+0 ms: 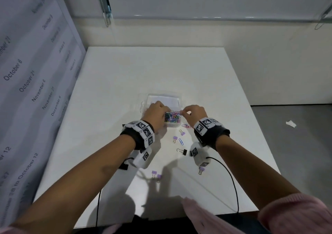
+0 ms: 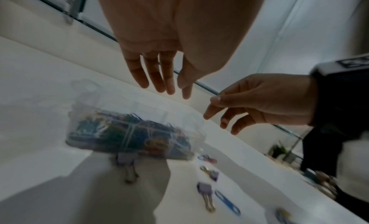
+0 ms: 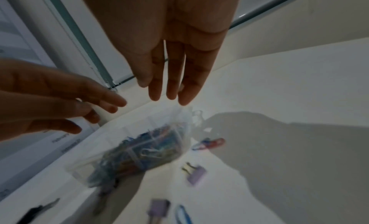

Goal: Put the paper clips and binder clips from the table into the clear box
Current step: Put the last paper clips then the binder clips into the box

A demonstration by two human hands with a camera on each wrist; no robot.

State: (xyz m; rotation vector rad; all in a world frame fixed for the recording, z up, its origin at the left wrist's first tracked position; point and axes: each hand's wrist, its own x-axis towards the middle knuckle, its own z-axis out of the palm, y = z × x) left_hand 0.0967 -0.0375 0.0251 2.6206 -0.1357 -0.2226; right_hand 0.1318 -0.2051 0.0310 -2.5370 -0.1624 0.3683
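The clear box (image 1: 172, 125) stands mid-table, its lid open at the back and a heap of coloured paper clips (image 1: 172, 117) inside. My left hand (image 1: 156, 110) hovers over the box's left side, fingers straight and empty in the left wrist view (image 2: 165, 87). My right hand (image 1: 193, 113) hangs at the box's right edge, its fingers (image 3: 172, 91) extended and holding nothing. On the table in front lie purple binder clips (image 1: 182, 132) (image 1: 175, 139), a black binder clip (image 1: 182, 151), a blue paper clip (image 1: 181, 141) and red and blue paper clips (image 1: 186, 126).
More purple binder clips lie nearer me (image 1: 156, 174) (image 1: 202, 170), and a black one (image 1: 124, 166) sits under my left wrist. A calendar-printed panel (image 1: 32, 82) walls the left side. Wrist cables (image 1: 231, 179) trail over the table's front edge.
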